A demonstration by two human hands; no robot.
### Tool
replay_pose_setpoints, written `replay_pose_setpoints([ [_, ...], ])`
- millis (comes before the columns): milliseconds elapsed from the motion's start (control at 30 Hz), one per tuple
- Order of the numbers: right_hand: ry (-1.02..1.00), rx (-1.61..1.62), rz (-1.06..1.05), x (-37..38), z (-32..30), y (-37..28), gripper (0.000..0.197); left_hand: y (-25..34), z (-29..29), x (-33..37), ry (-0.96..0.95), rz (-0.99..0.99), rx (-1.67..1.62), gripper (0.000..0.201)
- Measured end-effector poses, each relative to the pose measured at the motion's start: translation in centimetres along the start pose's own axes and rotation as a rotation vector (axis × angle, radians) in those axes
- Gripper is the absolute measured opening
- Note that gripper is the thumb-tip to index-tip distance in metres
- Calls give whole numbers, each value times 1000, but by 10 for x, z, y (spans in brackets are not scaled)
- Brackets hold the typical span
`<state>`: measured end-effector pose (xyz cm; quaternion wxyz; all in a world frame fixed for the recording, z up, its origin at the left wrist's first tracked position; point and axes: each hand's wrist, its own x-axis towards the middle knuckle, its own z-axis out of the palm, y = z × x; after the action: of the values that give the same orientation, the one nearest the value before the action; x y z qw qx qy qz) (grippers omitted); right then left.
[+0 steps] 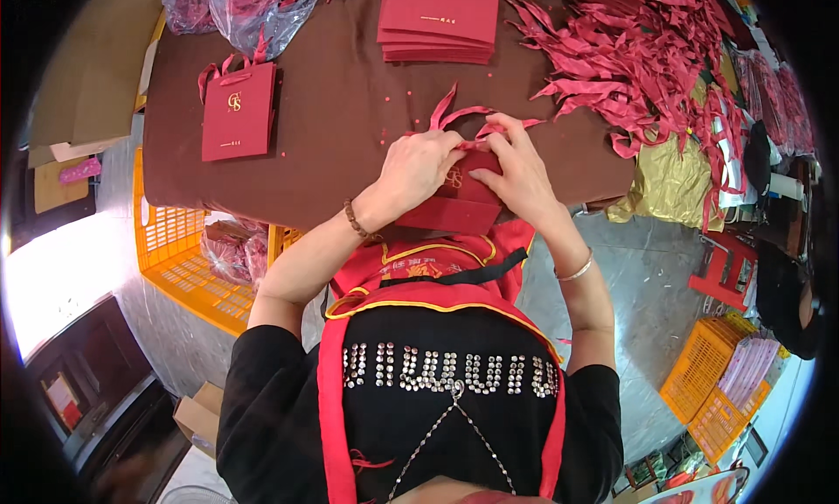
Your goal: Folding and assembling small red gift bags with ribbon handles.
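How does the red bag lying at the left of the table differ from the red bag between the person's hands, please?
The left bag lies with neither hand on it; the handled bag has the left hand and right hand at its ribbon end. The left bag's front shows almost whole; the handled bag's is partly covered by the hands. Both are red with gold printing.

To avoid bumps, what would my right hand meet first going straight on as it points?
Your right hand would likely meet the red fabric ribbon at its fingertips, then perhaps the stacked rectangular red paper bags; depth is unclear.
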<state>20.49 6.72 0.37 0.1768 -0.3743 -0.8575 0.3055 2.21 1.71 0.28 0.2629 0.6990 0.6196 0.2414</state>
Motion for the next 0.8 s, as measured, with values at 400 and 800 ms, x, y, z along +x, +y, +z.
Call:
replay_pose_setpoints([
  [400,-271,609,310,8,-18,20,24,-8,-12,13,-27,-118,-369,20],
  [800,-278,685,338,8,-18,21,26,7,-18,-20,93,83,-17,22],
])
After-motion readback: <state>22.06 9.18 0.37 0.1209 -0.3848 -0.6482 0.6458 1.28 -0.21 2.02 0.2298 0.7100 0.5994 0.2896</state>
